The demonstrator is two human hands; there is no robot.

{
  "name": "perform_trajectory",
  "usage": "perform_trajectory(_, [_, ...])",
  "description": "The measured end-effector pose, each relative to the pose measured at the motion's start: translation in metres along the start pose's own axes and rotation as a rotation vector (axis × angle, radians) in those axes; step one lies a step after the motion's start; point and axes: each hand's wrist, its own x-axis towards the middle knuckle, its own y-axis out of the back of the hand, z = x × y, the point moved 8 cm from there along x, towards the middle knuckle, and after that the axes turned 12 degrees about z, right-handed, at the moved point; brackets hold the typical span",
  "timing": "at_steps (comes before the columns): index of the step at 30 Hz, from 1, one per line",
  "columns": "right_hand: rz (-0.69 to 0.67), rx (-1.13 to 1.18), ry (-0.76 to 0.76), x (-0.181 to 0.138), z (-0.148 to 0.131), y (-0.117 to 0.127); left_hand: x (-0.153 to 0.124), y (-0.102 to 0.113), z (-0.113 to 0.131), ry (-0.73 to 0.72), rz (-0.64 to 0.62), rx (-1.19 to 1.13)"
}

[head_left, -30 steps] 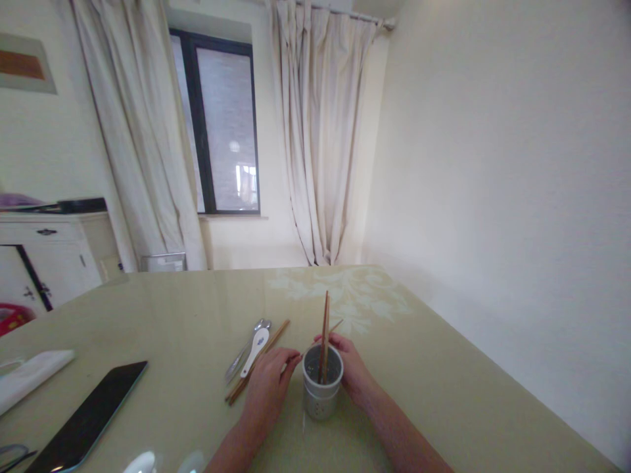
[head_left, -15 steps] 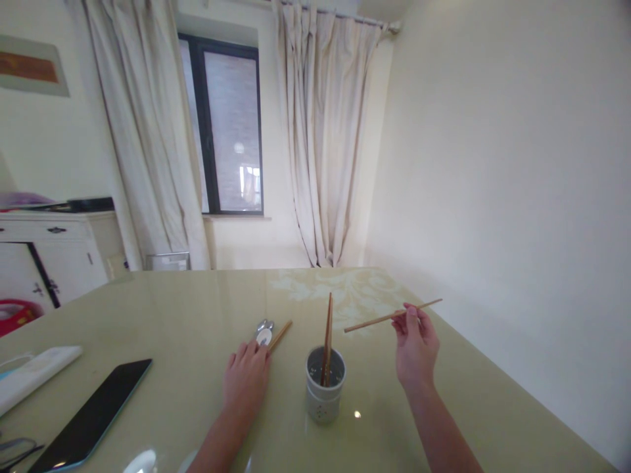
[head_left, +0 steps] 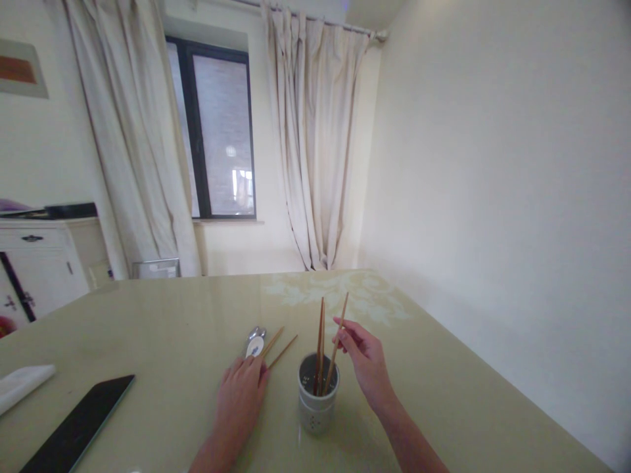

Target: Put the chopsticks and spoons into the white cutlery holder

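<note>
My right hand (head_left: 365,361) pinches a wooden chopstick (head_left: 339,332) near its upper part. The chopstick stands tilted, its lower end inside a grey cup (head_left: 318,415) with small holes in its side. A couple of darker chopsticks (head_left: 319,338) lean upright in that same cup. Left of the cup, my left hand (head_left: 240,391) rests low on the table, fingers curled over more chopsticks (head_left: 284,349), whose tips stick out and spread apart. Just beyond its fingers lie a white spoon (head_left: 255,346) and metal spoons (head_left: 257,332), their handles partly hidden by the hand.
The glossy pale green table (head_left: 424,394) meets a white wall (head_left: 493,197) on the right. A black tablet (head_left: 81,420) and a white object (head_left: 24,386) lie on the left. Behind stand a white cabinet (head_left: 42,256), curtains (head_left: 315,144) and a window (head_left: 221,131).
My right hand has moved left to the cup, turning its chopstick from nearly level to upright with the end inside. Under my left hand, one chopstick has spread away from the others.
</note>
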Motion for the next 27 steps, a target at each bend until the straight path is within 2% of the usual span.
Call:
perform_trajectory(7, [-0.074, -0.087, -0.022, -0.013, 0.012, -0.016, -0.007, -0.009, 0.025, -0.066, -0.015, -0.151])
perform_trajectory(12, [-0.093, -0.131, -0.061, -0.01, 0.019, -0.016, -0.006, -0.011, 0.029, -0.007, 0.067, -0.342])
perform_trajectory(16, [-0.058, -0.055, -0.211, -0.01, 0.044, -0.016, -0.004, -0.005, 0.024, 0.064, 0.154, -0.539])
perform_trajectory(18, [-0.129, -0.006, -0.318, -0.018, 0.059, -0.027, -0.004, -0.002, 0.029, 0.054, 0.16, -0.618])
perform_trajectory(21, [-0.226, 0.088, -0.44, -0.031, 0.072, -0.045, -0.008, -0.003, 0.044, 0.008, 0.101, -0.703])
perform_trajectory(24, [-0.195, 0.105, -0.442, -0.032, 0.072, -0.048, -0.01, -0.002, 0.054, -0.056, 0.08, -0.724])
perform_trajectory(27, [-0.09, 0.081, -0.355, -0.017, 0.061, -0.032, -0.007, 0.004, 0.049, -0.095, 0.141, -0.612])
